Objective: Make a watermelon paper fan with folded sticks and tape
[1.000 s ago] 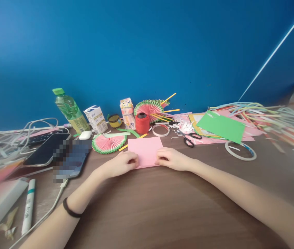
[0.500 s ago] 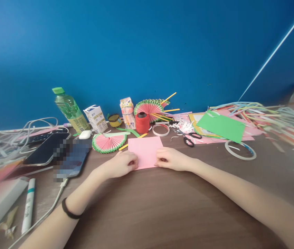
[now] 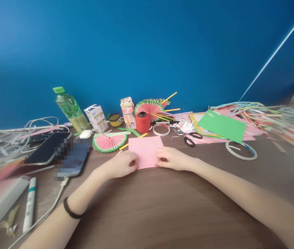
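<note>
A pink sheet of paper (image 3: 147, 150) lies on the brown table between my hands. My left hand (image 3: 126, 163) is closed at its lower left edge, thumb and fingers pinching the paper. At the lower right edge my right hand (image 3: 171, 159) pinches it the same way. The fingertips are partly hidden by the curled hands. Just left of the sheet rests a folded pink-and-green paper fan (image 3: 110, 142). Behind the sheet stands a red spool of thread (image 3: 143, 123), with a roll of tape (image 3: 161, 129) beside it.
Black-handled scissors (image 3: 190, 139) lie to the right, near green paper (image 3: 221, 125) and another tape roll (image 3: 240, 155). On the left are a phone (image 3: 75, 159), a marker (image 3: 29, 205), a carton (image 3: 96, 117) and a green-capped bottle (image 3: 71, 110). A blue wall (image 3: 147, 48) rises behind.
Both hands keep their hold on the pink paper in nearly the same place. The whole view has shifted very slightly.
</note>
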### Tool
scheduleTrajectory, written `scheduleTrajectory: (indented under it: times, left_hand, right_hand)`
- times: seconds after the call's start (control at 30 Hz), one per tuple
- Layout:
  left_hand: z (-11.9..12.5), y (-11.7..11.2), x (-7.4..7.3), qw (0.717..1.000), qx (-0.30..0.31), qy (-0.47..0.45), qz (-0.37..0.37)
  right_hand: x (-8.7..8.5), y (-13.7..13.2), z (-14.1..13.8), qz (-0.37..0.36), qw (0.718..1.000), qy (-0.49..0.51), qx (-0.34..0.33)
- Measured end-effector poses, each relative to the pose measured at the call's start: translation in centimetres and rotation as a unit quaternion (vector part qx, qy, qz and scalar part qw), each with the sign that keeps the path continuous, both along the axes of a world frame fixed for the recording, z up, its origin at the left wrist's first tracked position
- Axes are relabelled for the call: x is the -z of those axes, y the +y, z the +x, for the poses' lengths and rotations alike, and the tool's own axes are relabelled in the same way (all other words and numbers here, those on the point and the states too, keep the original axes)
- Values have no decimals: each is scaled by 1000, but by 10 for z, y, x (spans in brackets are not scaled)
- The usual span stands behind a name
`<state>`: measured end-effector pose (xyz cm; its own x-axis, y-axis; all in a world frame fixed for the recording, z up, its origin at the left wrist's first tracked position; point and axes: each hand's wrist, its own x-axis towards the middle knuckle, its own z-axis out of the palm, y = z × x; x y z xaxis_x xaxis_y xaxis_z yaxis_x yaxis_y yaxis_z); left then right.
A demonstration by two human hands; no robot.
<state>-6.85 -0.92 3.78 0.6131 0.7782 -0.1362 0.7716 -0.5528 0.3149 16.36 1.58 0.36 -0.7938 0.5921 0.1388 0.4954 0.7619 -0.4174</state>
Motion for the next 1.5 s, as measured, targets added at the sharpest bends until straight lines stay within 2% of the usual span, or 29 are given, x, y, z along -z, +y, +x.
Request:
scheduleTrajectory:
  times: [0.27,0.53,1.03,1.3,1.4,1.5]
  left_hand:
    - [3,-2,-2,1000,-3,19,15]
    - [2,-4,-8,997,-43,63,7]
    - [-7,-1,-13,992,-63,106,-40]
    - [-4,-5,-14,986,-49,159,-1]
    - [-2,-8,-16,987,-47,154,13]
    - [4,-12,-14,989,-28,132,61]
  right_hand:
    - [0,0,-1,15,1000,-8,-6]
    - [0,0,1,76,996,-35,-32]
    - [4,1,2,59,998,-34,-17]
    - [1,0,3,57,998,-38,-15]
    - [-1,0,2,59,997,-38,-17]
    - [-1,-1,2,61,997,-41,-20]
